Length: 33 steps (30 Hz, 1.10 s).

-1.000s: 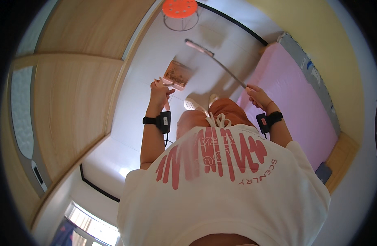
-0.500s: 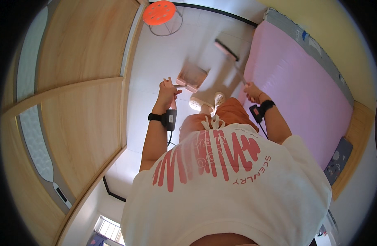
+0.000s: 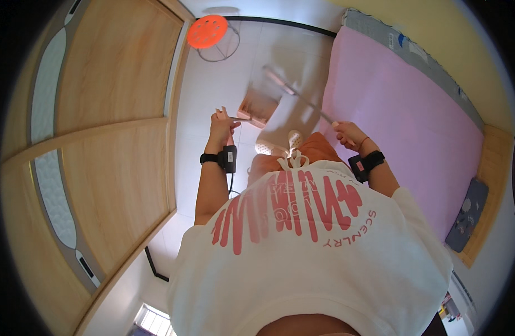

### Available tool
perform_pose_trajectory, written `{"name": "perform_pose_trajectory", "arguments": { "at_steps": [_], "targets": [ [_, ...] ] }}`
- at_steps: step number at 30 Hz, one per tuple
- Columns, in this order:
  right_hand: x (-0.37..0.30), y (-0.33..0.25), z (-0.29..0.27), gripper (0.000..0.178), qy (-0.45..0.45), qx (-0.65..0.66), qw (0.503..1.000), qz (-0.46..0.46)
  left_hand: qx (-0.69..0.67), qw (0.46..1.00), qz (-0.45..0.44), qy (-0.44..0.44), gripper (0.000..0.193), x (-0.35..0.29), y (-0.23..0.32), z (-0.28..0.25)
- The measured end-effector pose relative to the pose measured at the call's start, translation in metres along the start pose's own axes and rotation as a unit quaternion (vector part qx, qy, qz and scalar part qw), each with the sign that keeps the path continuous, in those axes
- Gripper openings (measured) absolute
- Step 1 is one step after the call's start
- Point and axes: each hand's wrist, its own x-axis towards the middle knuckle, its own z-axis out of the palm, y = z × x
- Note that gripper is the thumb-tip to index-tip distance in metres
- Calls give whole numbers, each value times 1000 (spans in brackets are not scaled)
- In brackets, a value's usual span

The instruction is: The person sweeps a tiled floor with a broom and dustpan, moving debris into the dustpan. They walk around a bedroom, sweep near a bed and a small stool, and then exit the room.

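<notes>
The left side is filled by light wooden panels (image 3: 114,168), and between them and the bed a pale tiled floor (image 3: 204,89) is seen. The right side is occupied by the bed (image 3: 397,112), which is covered with a pink sheet. In the near part, a white shirt (image 3: 307,274) with red strokes is worn by the person. A broom (image 3: 288,88) is stretched from near right toward far left; its head is blurred, and whether the floor is touched by it cannot be told. At the far left, an orange round stool (image 3: 207,32) is placed on thin metal legs. A pink dustpan (image 3: 254,119) is seen on the near left side of the broom's head; its inside is blurred. Pale shoes (image 3: 264,147) are seen just nearer than the dustpan. By the right hand (image 3: 349,134), the broom's handle is gripped with closed fingers. By the left hand (image 3: 220,127), the dustpan's handle is held with partly curled fingers, while some fingers are extended. A black box (image 3: 230,159) is strapped to the left wrist.
</notes>
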Motion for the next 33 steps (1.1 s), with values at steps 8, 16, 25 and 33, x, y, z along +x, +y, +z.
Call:
{"name": "perform_pose_trajectory", "arguments": {
  "at_steps": [8,16,25,33],
  "targets": [
    [118,10,-43,23,-23,48,998,-16,-9,992,-15,126,45,-106,-18,-3],
    [173,31,13,17,-117,-45,991,56,-63,980,-28,188,44,-154,-53,-19],
    [99,81,129,19,-143,-341,929,-28,-28,995,7,92,42,-133,-92,-93],
    [13,172,166,12,-145,93,985,30,-32,999,28,-8,51,-139,-97,-104]
  ]
}}
